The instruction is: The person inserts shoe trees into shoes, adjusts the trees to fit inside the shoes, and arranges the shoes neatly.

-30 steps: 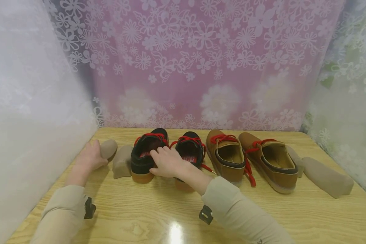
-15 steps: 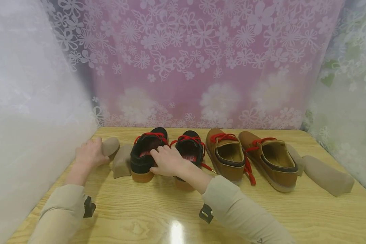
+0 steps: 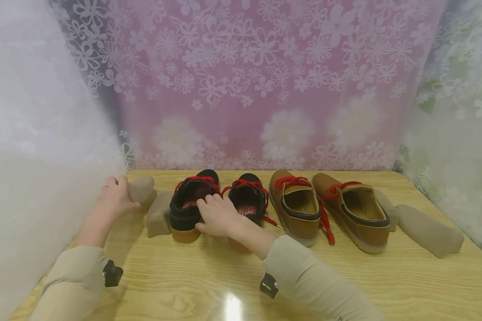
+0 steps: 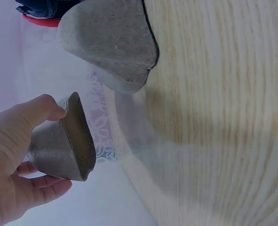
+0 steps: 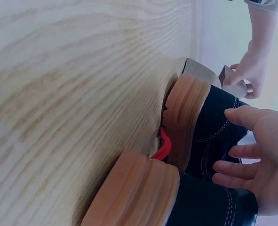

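My left hand [image 3: 113,198] grips a grey-beige moulded shoe insert [image 3: 142,189], thumb on one side and fingers on the other. In the left wrist view this insert [image 4: 54,148] is held off the table, its hollow underside partly showing. A second insert [image 3: 158,217] lies just right of it, against the left black shoe [image 3: 182,218]. My right hand [image 3: 218,216] hovers at that shoe's heel and collar, fingers spread and loosely bent in the right wrist view. Whether they touch the shoe I cannot tell. The right black shoe [image 3: 247,191], red-laced too, is partly hidden behind my right hand and wrist.
Two brown shoes [image 3: 301,227] with red laces stand right of the black pair. Two more inserts [image 3: 430,229] lie at the far right of the wooden table [image 3: 176,285]. A floral curtain [image 3: 241,89] hangs behind, with pale sheets at both sides.
My left hand has shifted slightly, and the insert in it has tilted and risen a little. The right hand stays at the left black shoe. The head view has shifted slightly.
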Available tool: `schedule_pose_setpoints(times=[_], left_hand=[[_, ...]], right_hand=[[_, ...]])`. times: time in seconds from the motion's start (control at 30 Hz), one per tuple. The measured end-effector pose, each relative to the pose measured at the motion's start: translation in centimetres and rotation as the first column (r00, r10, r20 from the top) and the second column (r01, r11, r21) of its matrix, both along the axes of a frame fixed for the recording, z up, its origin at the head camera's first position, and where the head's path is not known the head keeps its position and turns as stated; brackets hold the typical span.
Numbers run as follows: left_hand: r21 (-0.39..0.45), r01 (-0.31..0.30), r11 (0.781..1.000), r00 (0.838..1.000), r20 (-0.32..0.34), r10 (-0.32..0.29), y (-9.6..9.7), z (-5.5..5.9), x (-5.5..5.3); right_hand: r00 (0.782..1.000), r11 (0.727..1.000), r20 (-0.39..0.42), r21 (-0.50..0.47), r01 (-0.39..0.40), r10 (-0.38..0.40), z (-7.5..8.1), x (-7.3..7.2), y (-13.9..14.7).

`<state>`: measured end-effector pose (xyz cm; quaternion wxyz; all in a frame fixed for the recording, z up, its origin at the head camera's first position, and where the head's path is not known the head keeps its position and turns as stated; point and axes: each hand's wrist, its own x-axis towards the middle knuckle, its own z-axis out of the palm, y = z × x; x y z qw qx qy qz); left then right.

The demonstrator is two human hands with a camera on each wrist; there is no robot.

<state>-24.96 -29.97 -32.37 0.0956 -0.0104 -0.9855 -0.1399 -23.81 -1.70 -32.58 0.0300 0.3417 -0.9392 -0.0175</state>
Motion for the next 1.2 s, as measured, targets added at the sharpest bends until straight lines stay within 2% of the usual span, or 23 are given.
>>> schedule_pose_setpoints(times=[0.1,0.43,0.87,1.2], left_hand=[[0.008,-0.003,1.0,1.0,-0.012,0.003,0.1,0.3,0.1],[-0.002,0.016,1.0,0.992,-0.123,-0.016,0.9,1.5,0.3],[0.007,0.042,0.999,0.988,-0.146,-0.04,2.1,2.9,0.9],[0.055,0.072,0.996,0.985,-0.16,-0.062,3.4,3.8,1.3]], right_hand=[[1.0,1.0,-0.01,-0.009,0.016,-0.016,-0.2,0.1,-0.2],[0.999,0.999,-0.029,-0.032,0.033,-0.034,-0.4,0.2,-0.4],[0.999,0.999,-0.031,-0.042,0.033,-0.034,-0.6,0.2,-0.5],[0.996,0.998,-0.077,-0.039,0.048,-0.05,-0.4,0.3,-0.7]])
